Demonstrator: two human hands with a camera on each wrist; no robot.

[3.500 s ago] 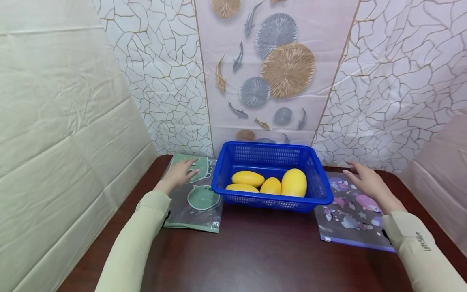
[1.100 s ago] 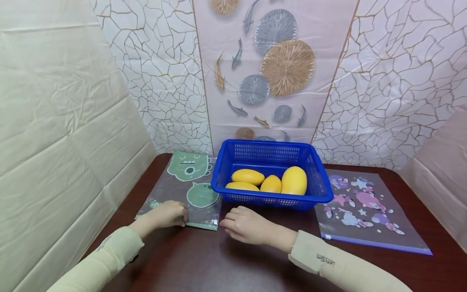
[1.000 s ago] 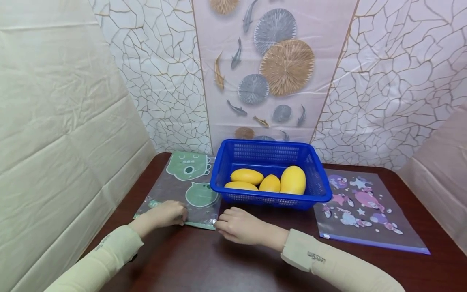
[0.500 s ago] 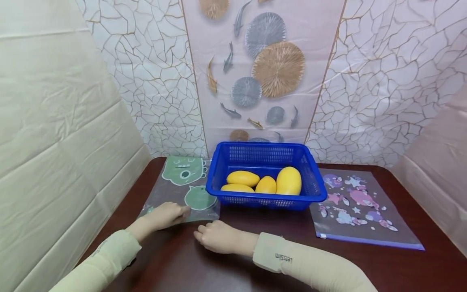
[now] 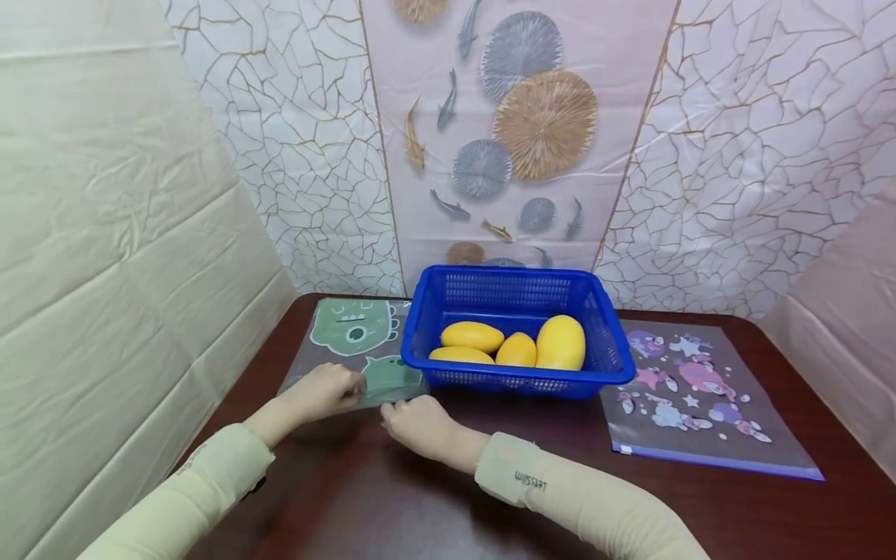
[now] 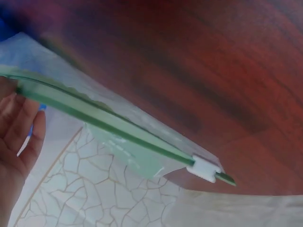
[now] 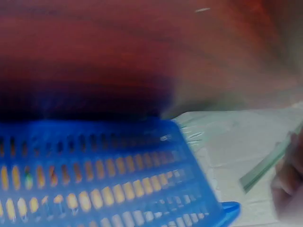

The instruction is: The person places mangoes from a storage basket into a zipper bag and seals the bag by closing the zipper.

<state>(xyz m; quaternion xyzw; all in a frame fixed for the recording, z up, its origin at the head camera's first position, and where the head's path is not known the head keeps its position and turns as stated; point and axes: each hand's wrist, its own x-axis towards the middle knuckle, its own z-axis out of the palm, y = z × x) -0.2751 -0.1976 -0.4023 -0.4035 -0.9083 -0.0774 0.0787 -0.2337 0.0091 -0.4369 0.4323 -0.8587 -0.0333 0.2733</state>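
Head view shows both hands at the near edge of a green zip bag (image 5: pixel 353 346) that lies on the dark wooden table (image 5: pixel 448 498). The left hand (image 5: pixel 323 391) sits on the bag's near left part with its fingers curled over the edge, pinching it. The right hand (image 5: pixel 414 420) is just to the right of the left one, its fingers bent round the bag's near right corner, so the two hands nearly touch along the same edge.

Left wrist view shows the green zip strip (image 6: pixel 109 127) of the bag lifted off the table, running away from the left hand (image 6: pixel 16 142), whose fingers lie together along the plastic; a white slider (image 6: pixel 204 169) sits near the far end of the strip. Right wrist view is blurred, so the right hand's grip cannot be made out there; only the green strip (image 7: pixel 267 163) shows beside it.

Just beyond the right hand stands a blue basket (image 5: pixel 518 385) holding four yellow mangoes (image 5: pixel 560 342); its left side overlaps the green bag. Well to the right of the right hand, past the basket, a purple zip bag (image 5: pixel 689 397) lies flat on the table.
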